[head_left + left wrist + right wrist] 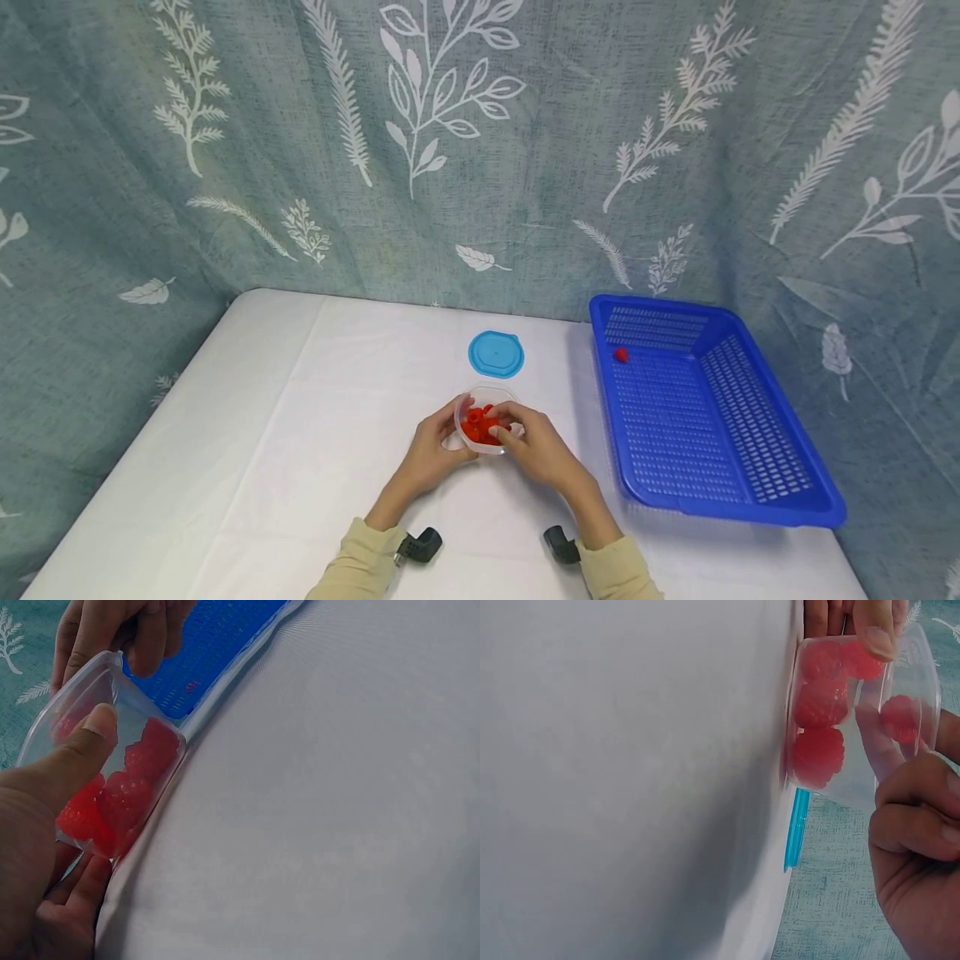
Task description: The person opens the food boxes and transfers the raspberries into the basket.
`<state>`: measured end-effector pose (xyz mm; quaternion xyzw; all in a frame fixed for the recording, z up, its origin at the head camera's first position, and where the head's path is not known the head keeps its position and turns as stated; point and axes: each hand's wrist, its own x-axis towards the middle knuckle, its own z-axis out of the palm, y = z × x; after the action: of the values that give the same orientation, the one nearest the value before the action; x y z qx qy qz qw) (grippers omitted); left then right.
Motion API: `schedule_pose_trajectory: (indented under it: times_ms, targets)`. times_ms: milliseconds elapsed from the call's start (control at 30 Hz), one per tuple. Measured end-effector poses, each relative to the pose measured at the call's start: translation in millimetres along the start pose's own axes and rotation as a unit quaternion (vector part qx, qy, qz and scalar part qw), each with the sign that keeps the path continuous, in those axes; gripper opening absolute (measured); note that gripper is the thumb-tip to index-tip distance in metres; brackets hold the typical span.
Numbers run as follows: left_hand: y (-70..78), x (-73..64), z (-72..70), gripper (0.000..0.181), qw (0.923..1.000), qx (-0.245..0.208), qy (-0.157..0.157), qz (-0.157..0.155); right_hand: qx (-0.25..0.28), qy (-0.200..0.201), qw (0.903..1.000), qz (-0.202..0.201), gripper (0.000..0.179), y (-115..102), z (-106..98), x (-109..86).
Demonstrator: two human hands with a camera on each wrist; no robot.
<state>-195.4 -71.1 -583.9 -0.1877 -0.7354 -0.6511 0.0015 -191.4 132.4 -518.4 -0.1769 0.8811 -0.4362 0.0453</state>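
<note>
Plainly, the clear tub (486, 450) holds red berries (477, 427), the basket (660, 433) one.

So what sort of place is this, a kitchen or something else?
Probably a simple indoor workspace, though I can't be sure: there is a table covered in white cloth, a grey-green, leaf-patterned fabric curtain behind it, and a rectangular blue plastic mesh basket.
</note>
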Motion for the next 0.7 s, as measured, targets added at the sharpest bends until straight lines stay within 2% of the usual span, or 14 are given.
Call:
schedule_pose_trajectory:
  times_ms: [100,333,567,700]
  targets:
    - [-0.6,-1.2,0.2,0.082,1.0,0.006,-0.001,-0.004,0.005,0.013,0.9999,0.001,0.017,-0.1,1.0,-1.7]
    - [0.3,-0.5,1.0,0.082,0.9999,0.008,-0.005,0.01,0.02,0.055,0.9983,-0.001,0.019,-0.4,0.5,-6.4]
    - [2.0,1.4,0.1,0.084,0.9997,0.025,-0.007,-0.007,0.036,0.1,0.9943,-0.01,0.02,-4.4,-3.3,-13.4]
    - [2.0,0.2,0.4,0.084,0.9996,0.027,-0.003,-0.007,0.048,0.11,0.9928,-0.003,0.019,-11.1,-3.2,-19.7]
